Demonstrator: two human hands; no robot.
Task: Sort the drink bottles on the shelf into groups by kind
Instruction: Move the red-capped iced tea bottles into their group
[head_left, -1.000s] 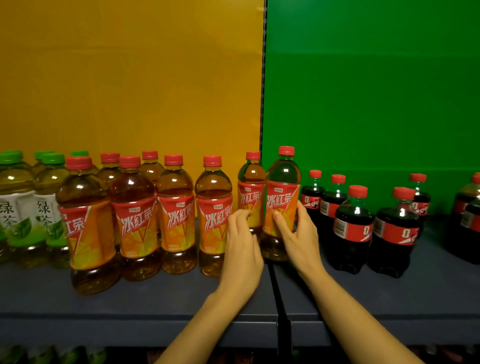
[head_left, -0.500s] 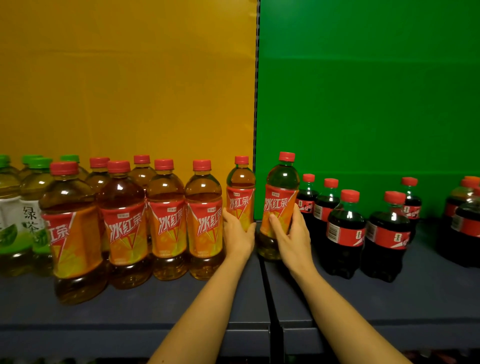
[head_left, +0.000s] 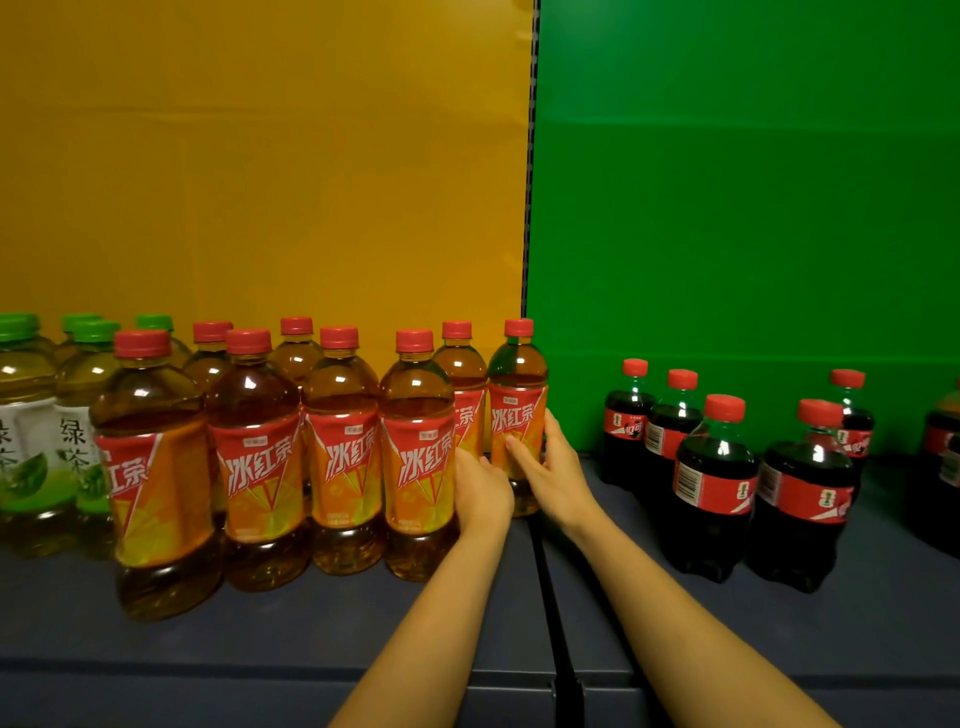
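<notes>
Behind the shelf (head_left: 311, 639) you have a yellow panel (head_left: 260, 156) on the left and a green panel (head_left: 727, 182) on the right, meeting at a dark vertical seam. On the dark blue-grey shelf a join (head_left: 548, 597) runs from back edge to front edge below that seam.

Half a second ago the end bottle (head_left: 514, 379) in your right hand leaned in front of the green panel, close against the cola bottles (head_left: 714, 483). Now it stands upright just left of the join, before the yellow panel's edge, just beside its neighbour (head_left: 462, 374) and well apart from the cola.

Your largest group is the iced tea bottles (head_left: 340, 457): eight red caps in two rows across the left half of the shelf, orange-and-red labels facing you, each filled with amber tea to the shoulder. The cola bottles, smaller, red-capped and red-labelled, stand on the right half with near-black liquid to the shoulder; one more is cut off at the right edge. At the left end the green tea bottles (head_left: 31, 441), with green caps and white-and-green labels, hold pale yellow-green liquid.

Your right hand (head_left: 556, 470) is wrapped round the end bottle's label, thumb in front, fingers on its far side. Your left hand (head_left: 483, 488) lies against the lower part of the neighbour. Its fingers are hidden behind the front-row bottle, so you cannot tell whether it grips.
</notes>
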